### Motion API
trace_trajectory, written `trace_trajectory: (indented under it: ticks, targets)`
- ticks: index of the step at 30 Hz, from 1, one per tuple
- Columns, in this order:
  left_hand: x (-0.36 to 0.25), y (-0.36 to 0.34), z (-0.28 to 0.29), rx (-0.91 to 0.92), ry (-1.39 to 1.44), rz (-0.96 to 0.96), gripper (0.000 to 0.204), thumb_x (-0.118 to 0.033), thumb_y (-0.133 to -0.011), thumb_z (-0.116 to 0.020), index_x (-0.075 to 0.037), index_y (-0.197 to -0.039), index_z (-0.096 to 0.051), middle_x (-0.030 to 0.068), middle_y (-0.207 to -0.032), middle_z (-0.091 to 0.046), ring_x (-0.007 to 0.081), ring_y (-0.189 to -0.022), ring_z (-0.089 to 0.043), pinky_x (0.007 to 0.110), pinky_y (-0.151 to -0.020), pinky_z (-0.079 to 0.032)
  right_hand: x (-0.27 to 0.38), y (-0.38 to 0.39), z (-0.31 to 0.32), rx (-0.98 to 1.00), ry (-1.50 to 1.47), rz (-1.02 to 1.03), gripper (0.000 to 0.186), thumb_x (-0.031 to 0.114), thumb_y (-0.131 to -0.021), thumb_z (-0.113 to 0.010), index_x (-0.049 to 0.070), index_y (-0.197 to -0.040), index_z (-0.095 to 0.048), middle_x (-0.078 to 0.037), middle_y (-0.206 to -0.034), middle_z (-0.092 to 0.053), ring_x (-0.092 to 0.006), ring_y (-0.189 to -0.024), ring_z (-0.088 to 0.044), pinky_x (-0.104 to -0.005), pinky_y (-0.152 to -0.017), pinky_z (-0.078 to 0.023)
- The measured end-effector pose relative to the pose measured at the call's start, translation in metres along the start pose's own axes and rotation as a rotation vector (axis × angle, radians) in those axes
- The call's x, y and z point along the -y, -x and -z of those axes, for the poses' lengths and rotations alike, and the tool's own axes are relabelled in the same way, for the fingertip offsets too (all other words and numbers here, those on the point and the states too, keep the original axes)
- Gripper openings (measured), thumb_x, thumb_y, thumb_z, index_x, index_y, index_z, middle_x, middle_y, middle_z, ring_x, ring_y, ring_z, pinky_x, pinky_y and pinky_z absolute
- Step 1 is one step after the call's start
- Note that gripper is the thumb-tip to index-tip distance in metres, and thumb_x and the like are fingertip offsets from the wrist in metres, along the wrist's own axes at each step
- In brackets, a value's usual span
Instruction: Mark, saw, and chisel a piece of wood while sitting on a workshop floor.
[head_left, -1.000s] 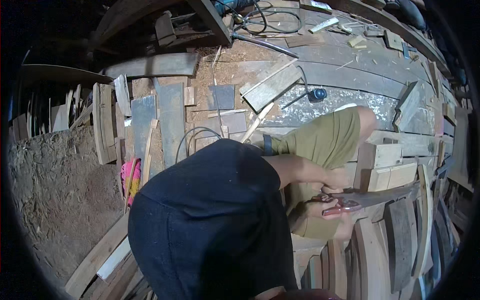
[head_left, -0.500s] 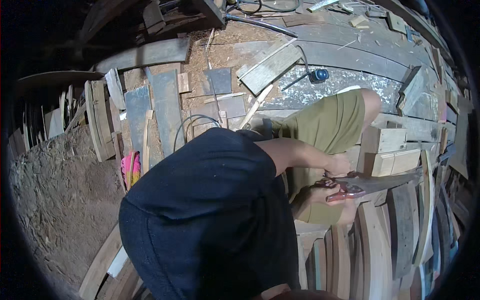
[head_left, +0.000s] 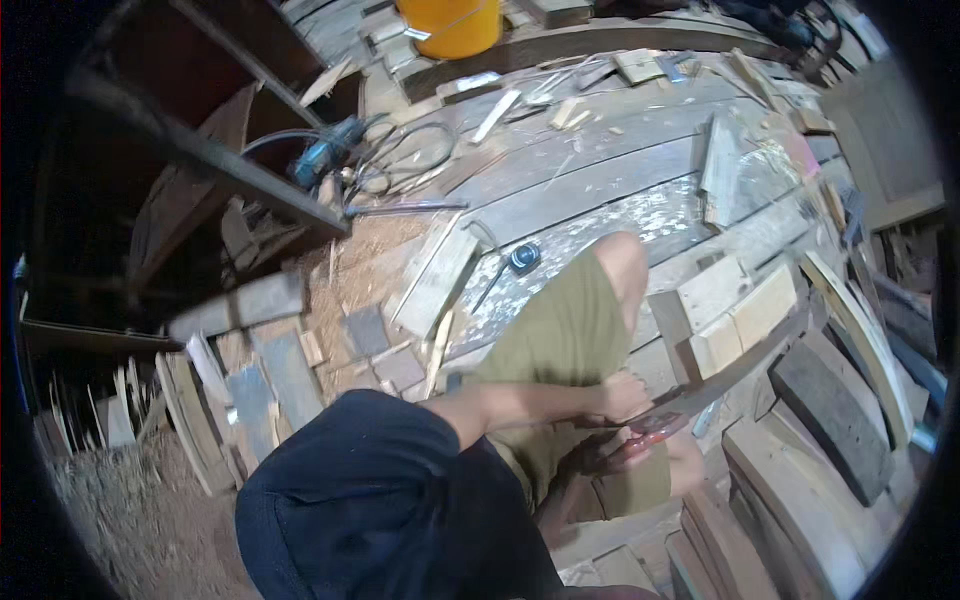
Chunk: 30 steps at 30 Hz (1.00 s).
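Now sits low in green shorts (head_left: 560, 335) and a dark shirt (head_left: 360, 480), with one bare knee (head_left: 624, 265) bent. Holds a saw (head_left: 728, 385) over to the right, just past the lap. Grips its red handle (head_left: 655, 435) with the right hand (head_left: 612, 452), fingers curled round. Has the left hand (head_left: 625, 396) just above the handle, near the back end of the saw, fingers folded in like a fist. Cannot tell about any pinch inside that hand: too blurry and too covered.

Points the grey blade away to the right, along the near side of some pale wood blocks (head_left: 765, 310). Cannot tell about any touch between blade and blocks. Has a thick dark board (head_left: 830, 415) close to the saw on the near side, and a long bent strip of wood (head_left: 865, 350) past the far end of the blade.

Out in front, beyond the knee, shows a small dark blue round thing (head_left: 523, 258), next to a flat piece of wood (head_left: 440, 280). Farther off, shows a thin pipe (head_left: 405, 209), a blue power tool (head_left: 330, 150) with loopy cords (head_left: 410, 150), and a yellow bucket (head_left: 450, 25) at the top.
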<state>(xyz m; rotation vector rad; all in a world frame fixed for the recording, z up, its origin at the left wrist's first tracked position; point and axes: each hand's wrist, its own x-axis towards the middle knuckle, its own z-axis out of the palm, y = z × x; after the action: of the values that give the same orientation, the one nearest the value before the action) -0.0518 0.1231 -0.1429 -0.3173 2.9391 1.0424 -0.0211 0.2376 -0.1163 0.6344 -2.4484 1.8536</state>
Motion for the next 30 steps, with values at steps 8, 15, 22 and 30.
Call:
trace_trajectory:
  ticks: [8, 15, 22, 30]
  targets:
    - [0.024, 0.003, -0.011, -0.168, -0.020, 0.027, 0.023, -0.025, -0.079, -0.061, -0.006, -0.091, -0.067, 0.0127, -0.079, -0.068, 0.0292, -0.073, -0.069, 0.041, -0.063, -0.055, -0.014, 0.004, -0.005, -0.091, -0.165, -0.143, 0.022, 0.007, -0.093, -0.055, -0.003, -0.113, -0.054, -0.015, -0.101, -0.062, -0.0280, -0.105, -0.058, -0.0416, -0.085, -0.050]
    - [0.017, -0.004, -0.005, -0.069, -0.017, 0.014, 0.028, -0.021, -0.080, -0.057, -0.002, -0.101, -0.063, 0.0170, -0.086, -0.068, 0.0343, -0.078, -0.068, 0.045, -0.067, -0.055, 0.007, 0.003, 0.003, -0.122, -0.045, -0.029, 0.034, 0.024, -0.091, -0.066, -0.003, -0.105, -0.050, -0.007, -0.086, -0.052, -0.0201, -0.078, -0.050, -0.0341, -0.068, -0.042]
    - [0.013, -0.003, -0.001, 0.003, -0.007, 0.055, 0.028, -0.020, -0.083, -0.057, -0.002, -0.103, -0.061, 0.0197, -0.091, -0.067, 0.0355, -0.088, -0.067, 0.047, -0.074, -0.054, 0.011, 0.004, 0.006, -0.153, -0.096, -0.070, 0.023, 0.016, -0.089, -0.063, -0.003, -0.090, -0.049, -0.013, -0.080, -0.053, -0.0275, -0.073, -0.053, -0.0400, -0.071, -0.042]
    - [0.014, -0.002, 0.001, -0.009, 0.001, 0.005, 0.028, -0.020, -0.082, -0.058, -0.002, -0.103, -0.061, 0.0196, -0.091, -0.067, 0.0352, -0.085, -0.067, 0.047, -0.072, -0.054, -0.003, 0.008, 0.002, -0.131, -0.147, -0.071, 0.023, 0.015, -0.092, -0.061, -0.003, -0.089, -0.047, -0.011, -0.079, -0.049, -0.0241, -0.075, -0.049, -0.0385, -0.074, -0.042]
